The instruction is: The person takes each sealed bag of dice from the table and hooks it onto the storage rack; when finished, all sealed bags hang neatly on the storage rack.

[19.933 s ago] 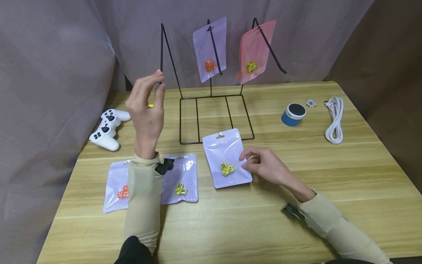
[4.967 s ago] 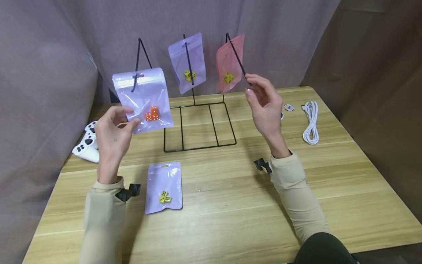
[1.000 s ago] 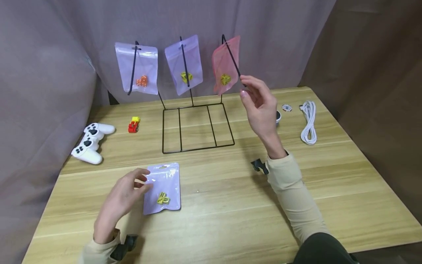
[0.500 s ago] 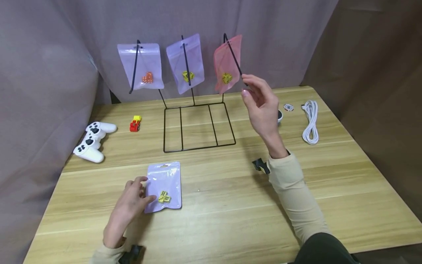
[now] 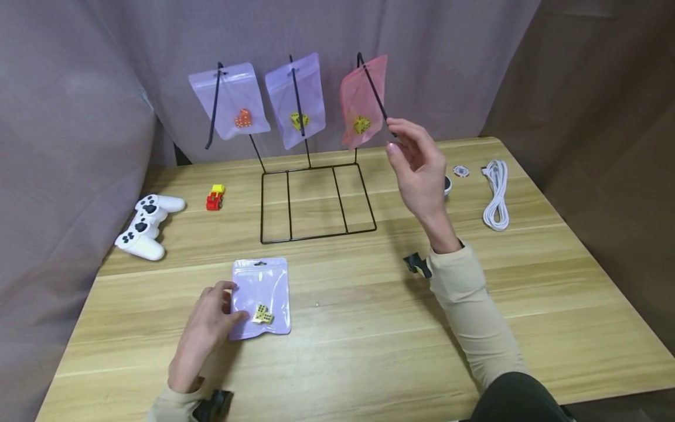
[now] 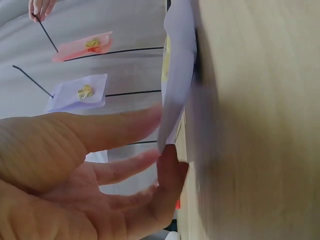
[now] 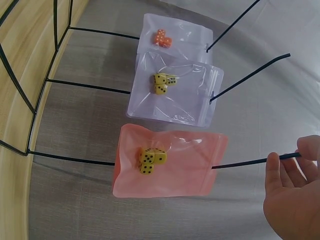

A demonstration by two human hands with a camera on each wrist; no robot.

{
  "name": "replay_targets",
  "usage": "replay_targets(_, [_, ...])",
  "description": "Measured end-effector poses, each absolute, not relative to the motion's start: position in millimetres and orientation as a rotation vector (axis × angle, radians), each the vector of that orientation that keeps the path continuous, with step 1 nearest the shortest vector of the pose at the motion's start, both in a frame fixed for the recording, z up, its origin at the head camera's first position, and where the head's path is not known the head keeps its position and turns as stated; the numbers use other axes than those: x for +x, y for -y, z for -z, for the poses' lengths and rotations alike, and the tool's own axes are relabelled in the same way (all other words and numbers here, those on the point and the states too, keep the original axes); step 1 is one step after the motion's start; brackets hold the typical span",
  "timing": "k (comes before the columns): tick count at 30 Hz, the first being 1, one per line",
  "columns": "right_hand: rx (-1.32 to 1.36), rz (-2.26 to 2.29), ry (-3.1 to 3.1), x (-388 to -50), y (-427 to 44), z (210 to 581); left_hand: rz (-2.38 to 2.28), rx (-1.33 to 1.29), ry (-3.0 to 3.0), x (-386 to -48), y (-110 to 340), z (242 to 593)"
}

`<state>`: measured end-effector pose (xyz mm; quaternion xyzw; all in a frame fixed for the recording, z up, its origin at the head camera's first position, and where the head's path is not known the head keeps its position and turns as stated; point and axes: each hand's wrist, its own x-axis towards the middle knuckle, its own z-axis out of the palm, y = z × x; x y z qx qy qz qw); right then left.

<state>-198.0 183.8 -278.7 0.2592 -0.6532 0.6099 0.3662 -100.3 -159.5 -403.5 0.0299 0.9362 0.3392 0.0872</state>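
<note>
My left hand (image 5: 205, 322) pinches the left edge of a purple zip bag (image 5: 271, 287) with yellow dice, on the table. In the left wrist view, thumb and fingertips meet at the bag's edge, which is tilted slightly off the wood. My right hand (image 5: 422, 176) holds the tip of the right prong of a black wire display rack (image 5: 319, 237). On that prong hangs a pink bag (image 5: 364, 97) with yellow dice. From the middle prong hangs a purple bag (image 7: 195, 95) with yellow dice; from the left prong, a purple bag (image 5: 237, 88) with orange dice.
A white game controller (image 5: 150, 225) and a red and yellow toy car (image 5: 215, 198) stand on the left. To the right are a partly hidden speaker (image 5: 447, 186), a poker chip (image 5: 461, 171) and a coiled white cable (image 5: 495, 196). Grey fabric (image 5: 432, 35) hangs behind.
Earlier, the left hand hung the orange-dice bag on the left prong. It has since come down to the table bag and taken its edge. The right hand has stayed at the prong tip.
</note>
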Motion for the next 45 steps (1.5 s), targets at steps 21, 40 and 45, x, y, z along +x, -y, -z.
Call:
replay_targets(21, [0.657,-1.564,1.695,-199,-184,280,-1.287,0.103,-2.928,-98,163,396])
replay_targets(40, [0.667,-1.563,1.689,-197,-183,277,-1.578,0.168,-3.029,-103,159,388])
replay_targets(45, [0.665,-1.558,1.695,-197,-183,277,-1.643,0.122,-3.073,-108,158,379])
